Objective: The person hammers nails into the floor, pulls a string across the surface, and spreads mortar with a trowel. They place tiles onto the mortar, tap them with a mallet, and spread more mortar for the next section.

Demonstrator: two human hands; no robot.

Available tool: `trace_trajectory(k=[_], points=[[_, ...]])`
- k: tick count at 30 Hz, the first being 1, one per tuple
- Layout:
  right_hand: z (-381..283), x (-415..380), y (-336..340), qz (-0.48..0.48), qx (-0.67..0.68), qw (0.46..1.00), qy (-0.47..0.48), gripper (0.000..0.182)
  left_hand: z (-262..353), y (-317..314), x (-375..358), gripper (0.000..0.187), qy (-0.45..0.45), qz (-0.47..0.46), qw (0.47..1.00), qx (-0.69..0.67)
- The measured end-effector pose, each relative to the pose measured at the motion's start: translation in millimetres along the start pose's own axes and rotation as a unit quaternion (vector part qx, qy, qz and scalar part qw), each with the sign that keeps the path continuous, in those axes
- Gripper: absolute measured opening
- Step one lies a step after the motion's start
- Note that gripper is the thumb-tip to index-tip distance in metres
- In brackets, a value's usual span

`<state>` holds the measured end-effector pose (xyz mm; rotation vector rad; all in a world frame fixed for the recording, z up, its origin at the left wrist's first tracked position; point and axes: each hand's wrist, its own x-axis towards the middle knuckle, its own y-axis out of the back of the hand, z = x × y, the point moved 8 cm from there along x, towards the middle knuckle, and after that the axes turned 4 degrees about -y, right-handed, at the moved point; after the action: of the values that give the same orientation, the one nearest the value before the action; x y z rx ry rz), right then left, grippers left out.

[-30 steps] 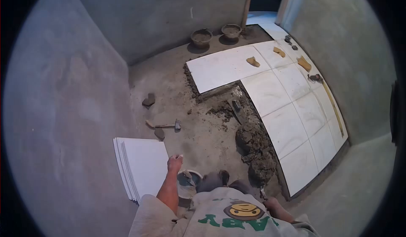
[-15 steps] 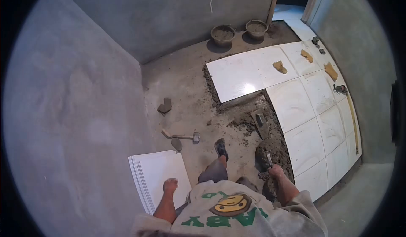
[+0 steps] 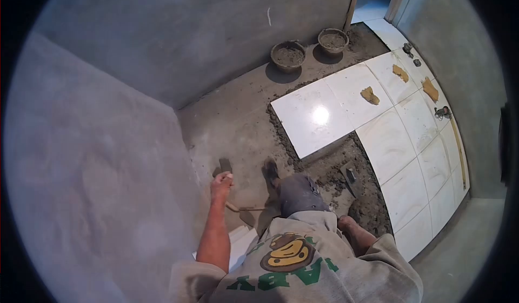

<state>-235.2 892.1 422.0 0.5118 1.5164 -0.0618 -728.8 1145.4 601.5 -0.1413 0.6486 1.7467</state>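
My left hand point(image 3: 221, 186) is curled closed over the floor at the left, its fingertips overlapping the near edge of a dark flat block point(image 3: 225, 165). Below that forearm, a stack of white tiles point(image 3: 244, 243) is partly covered by my body. On the right, my right hand point(image 3: 346, 224) is closed low beside my knee, at the edge of the wet mortar point(image 3: 370, 208). The trowel in its grip is mostly hidden behind the leg. A float with a raised handle point(image 3: 350, 180) lies on the mortar ahead of this hand.
Laid white tiles point(image 3: 386, 135) cover the right side up to the wall. Several brownish-yellow scraps point(image 3: 370, 95) lie on them. Two basins of mortar point(image 3: 288, 57) stand by the back wall, near the doorway point(image 3: 373, 8). A mallet handle point(image 3: 244, 209) shows near my left leg.
My left hand has moved forward from over the tile stack to near the dark block. My body has leaned or stepped forward, and the right hand's trowel has slipped mostly out of sight.
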Motion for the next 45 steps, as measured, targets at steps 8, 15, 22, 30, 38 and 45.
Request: trace_trajectory(k=[8,15,22,30,38,45], points=[[-148,42,172,0.099,0.112,0.986,-0.072,0.035,-43,72,208,0.038,0.005,-0.082,0.98,0.18],[-293,84,334,0.044,0.311,0.949,-0.028,0.031,-15,139,333,0.032,0.122,0.048,0.986,0.1],[-408,224,343,0.192,0.201,0.958,0.077,0.037,10,-50,529,0.036,-0.054,-0.203,0.846,0.49],[-471,426,263,0.206,0.193,0.952,0.118,0.039,-59,-271,786,0.038,-0.313,-0.26,0.784,0.469],[-480,506,206,0.247,0.171,0.943,0.144,0.038,-109,-380,825,0.041,-0.33,-0.331,0.832,0.298],[-504,520,222,0.148,0.072,0.983,0.081,0.03,-136,-400,848,0.036,-0.331,-0.337,0.858,0.202]])
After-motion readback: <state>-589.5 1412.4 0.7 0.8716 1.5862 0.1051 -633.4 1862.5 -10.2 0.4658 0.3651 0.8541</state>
